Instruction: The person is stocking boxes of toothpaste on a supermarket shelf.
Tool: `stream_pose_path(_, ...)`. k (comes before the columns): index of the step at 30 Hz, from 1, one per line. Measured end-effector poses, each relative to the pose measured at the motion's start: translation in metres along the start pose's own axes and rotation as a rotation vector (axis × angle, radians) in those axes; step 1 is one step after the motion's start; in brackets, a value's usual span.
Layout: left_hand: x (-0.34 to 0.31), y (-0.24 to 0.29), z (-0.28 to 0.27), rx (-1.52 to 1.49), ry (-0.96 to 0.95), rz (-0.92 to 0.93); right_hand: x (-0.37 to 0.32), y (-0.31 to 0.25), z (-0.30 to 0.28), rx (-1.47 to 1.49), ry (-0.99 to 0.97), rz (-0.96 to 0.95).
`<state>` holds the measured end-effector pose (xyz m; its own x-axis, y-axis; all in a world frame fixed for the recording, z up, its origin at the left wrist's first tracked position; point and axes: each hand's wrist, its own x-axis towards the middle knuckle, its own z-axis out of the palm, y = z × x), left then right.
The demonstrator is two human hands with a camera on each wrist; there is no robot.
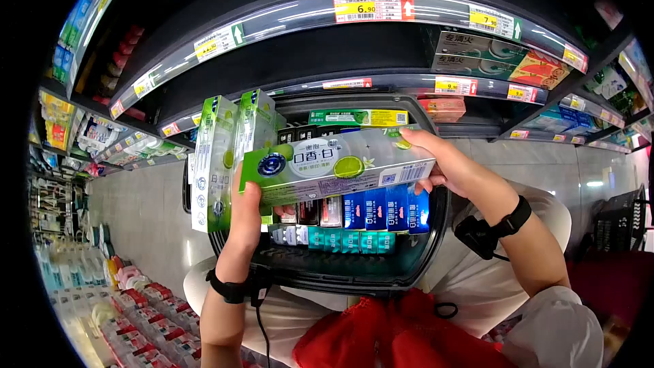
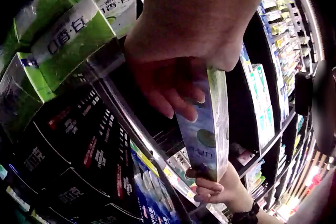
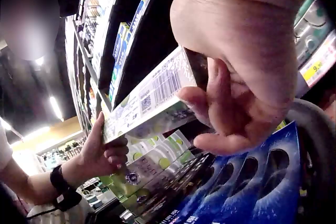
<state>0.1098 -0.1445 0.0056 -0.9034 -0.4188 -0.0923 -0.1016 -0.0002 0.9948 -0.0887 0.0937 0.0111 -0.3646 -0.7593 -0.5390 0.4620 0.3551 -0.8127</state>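
The long green-and-white box (image 1: 320,169) is held above the black basket (image 1: 340,270), its left end gripped by the left hand (image 1: 246,217) and its right by the right hand (image 1: 438,157), presumably so that its length is steadied from both ends.

I make this out as a shop aisle: beyond the right fingers (image 1: 432,181) and left fingers (image 1: 251,196), my head view shows dark shelves (image 1: 286,20) edged with printed price labels (image 1: 373,9), two of them reading 6.90 and 7.90, and stacked retail cartons (image 1: 477,52) past the right fingers. Out to the left of the left fingers I see a glossy tiled floor (image 1: 146,211) and rows of packaged goods (image 1: 150,313), while under both sets of fingers a black basket (image 1: 334,276) holds boxed products (image 1: 368,208).
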Motion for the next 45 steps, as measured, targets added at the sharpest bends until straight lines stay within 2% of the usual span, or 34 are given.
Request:
stream_pose_path(16,-0.003,-0.01,0.011,0.04,-0.098,-0.103,-0.004,0.011,-0.006,0.03,0.083,0.053)
stream_pose_path(21,-0.005,-0.002,0.017,0.07,-0.095,-0.084,-0.009,0.012,-0.004,0.063,0.12,-0.038)
stream_pose_path(29,-0.007,0.008,0.021,0.067,-0.051,-0.087,-0.007,0.018,-0.002,0.07,0.151,0.043)
stream_pose_path(31,-0.009,0.012,0.02,0.173,-0.039,-0.047,-0.007,0.02,-0.003,0.055,0.155,0.071)
stream_pose_path(33,-0.011,0.014,0.021,0.14,-0.023,-0.095,-0.005,0.022,-0.004,0.044,0.126,0.093)
stream_pose_path(35,-0.011,0.013,0.017,0.197,-0.052,-0.069,-0.003,0.027,-0.01,0.038,0.083,0.093)
stream_pose_path(36,-0.007,0.005,0.01,0.32,-0.078,0.031,-0.003,0.028,-0.01,0.002,0.094,0.034)
stream_pose_path(37,-0.007,0.001,0.01,0.317,-0.077,0.025,-0.003,0.027,-0.011,-0.033,0.105,-0.024)
stream_pose_path(39,-0.005,0.005,0.016,-0.007,-0.146,-0.149,-0.002,0.026,-0.013,0.029,0.079,-0.015)
stream_pose_path(41,-0.002,0.006,0.015,-0.002,-0.199,-0.227,0.003,0.03,-0.012,0.135,0.231,-0.107)
stream_pose_path(45,0.001,0.0,0.014,-0.018,-0.164,-0.226,0.006,0.026,-0.012,0.139,0.203,-0.084)
